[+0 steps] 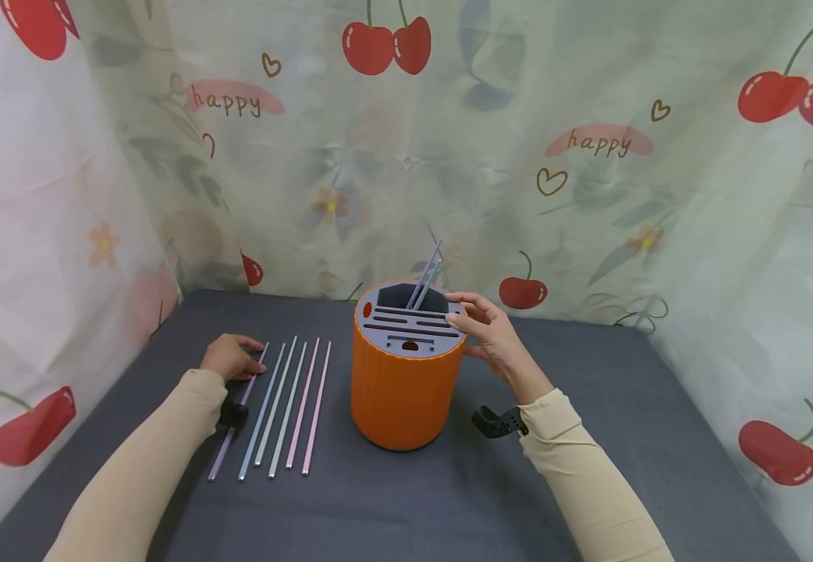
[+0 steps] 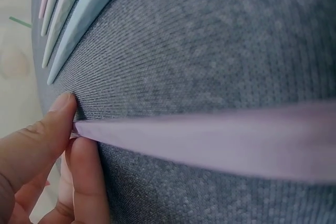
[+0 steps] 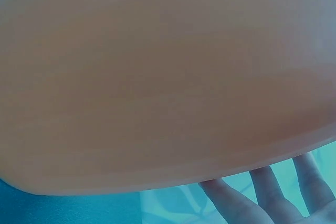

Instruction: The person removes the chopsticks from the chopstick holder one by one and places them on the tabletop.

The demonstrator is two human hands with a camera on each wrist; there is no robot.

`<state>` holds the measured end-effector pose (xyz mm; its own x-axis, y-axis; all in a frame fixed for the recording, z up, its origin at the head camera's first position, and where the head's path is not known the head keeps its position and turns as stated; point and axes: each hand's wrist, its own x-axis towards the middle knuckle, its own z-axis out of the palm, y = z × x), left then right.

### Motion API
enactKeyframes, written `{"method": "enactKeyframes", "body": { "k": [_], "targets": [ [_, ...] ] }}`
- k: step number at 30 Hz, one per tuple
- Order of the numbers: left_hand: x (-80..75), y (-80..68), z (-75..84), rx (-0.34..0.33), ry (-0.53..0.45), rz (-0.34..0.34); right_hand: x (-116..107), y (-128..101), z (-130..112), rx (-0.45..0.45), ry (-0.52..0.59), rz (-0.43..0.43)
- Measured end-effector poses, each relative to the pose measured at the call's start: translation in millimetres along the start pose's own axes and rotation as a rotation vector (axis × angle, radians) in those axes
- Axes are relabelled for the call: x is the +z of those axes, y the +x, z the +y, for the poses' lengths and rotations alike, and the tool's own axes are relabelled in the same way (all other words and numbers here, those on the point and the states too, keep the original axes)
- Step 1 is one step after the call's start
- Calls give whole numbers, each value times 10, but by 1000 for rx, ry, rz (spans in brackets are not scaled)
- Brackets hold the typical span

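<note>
Grey desk (image 1: pixel 589 468), cherry curtain (image 1: pixel 589 156) behind. Left hand (image 1: pixel 229 357) pinching purple stick (image 1: pixel 238 417) near left edge; right hand (image 1: pixel 488 332), fingers straight, steadying orange holder (image 1: pixel 402 390).

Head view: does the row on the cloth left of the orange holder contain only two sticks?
No, five thin sticks lie side by side on the grey cloth left of the orange holder.

five sticks (image 1: pixel 280 406) lie left of the holder (image 1: pixel 406 375) — two stand inside.
</note>
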<state>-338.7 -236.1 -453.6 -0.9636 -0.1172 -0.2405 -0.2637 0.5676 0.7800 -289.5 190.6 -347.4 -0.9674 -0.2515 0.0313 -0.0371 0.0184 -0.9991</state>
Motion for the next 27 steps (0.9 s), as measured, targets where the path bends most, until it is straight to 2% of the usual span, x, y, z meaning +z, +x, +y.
{"method": "enactKeyframes", "body": {
  "k": [9,13,16,19,22,24,27],
  "targets": [
    [9,31,6,-20,-2,-11,-9,-8,3,-2,-6,4],
    [-62,-3,13,-18,-89,-57,0,5,5,6,-7,-5],
    [-175,-50,114,15,-205,-98,8,16,4,11,-2,-11],
    [-307,-126,438,96,-353,-115,8,17,2,11,1,-8],
    [-404,-280,930,211,-518,-135,3,12,0,8,2,-4],
    [-397,-424,1298,289,-616,-165,-1,7,0,5,2,-5],
    [-265,-656,1788,377,-717,-240,-7,2,2,4,2,-5]
  ]
}}
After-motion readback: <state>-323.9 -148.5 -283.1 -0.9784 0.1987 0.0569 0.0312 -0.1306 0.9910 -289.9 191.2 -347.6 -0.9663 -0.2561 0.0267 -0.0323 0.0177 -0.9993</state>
